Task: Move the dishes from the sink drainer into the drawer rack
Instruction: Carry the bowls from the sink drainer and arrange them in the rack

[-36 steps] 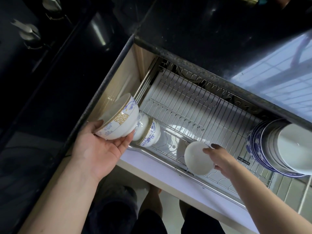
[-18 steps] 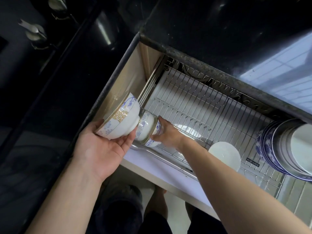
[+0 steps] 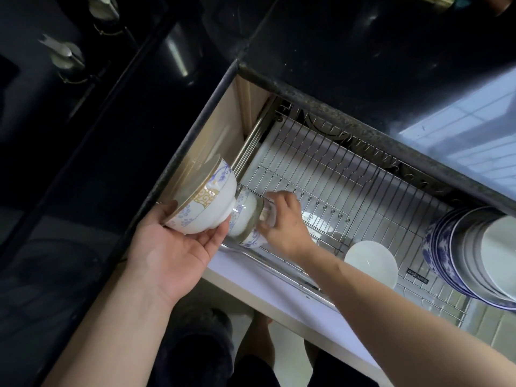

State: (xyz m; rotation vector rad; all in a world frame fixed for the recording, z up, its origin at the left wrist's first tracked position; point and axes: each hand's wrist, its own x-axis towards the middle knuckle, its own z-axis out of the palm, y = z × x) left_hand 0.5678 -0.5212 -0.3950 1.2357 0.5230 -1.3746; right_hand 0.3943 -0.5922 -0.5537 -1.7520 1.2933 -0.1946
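Since 1 s ago the right hand [image 3: 282, 224] has left the plain white bowl [image 3: 371, 265] and crossed to the rack's left end, where it's now closed on the small blue-patterned bowls [image 3: 247, 219] standing on edge there; fingers curl over their far side, thumb side toward the front rail. White bowl now sits alone on edge at the front of the drawer rack [image 3: 349, 174], about mid-length, touching neither hand. Left hand [image 3: 178, 247] holds as before: palm up, fingers cupped under the big bowl [image 3: 206, 199] w/ gold & blue trim, bowl tilted on its side, foot toward the small bowls and touching or nearly touching them, can't tell which. Big bowl hangs over the rack's front-left corner, against the drawer's left wall. Stack of blue-rimmed plates & white dishes [image 3: 469, 258] stands on edge at the rack's right end, well apart from both hands. Rack's middle wires bare; back edge tucked under the dark countertop [image 3: 363, 65]. Sink drainer not in view.
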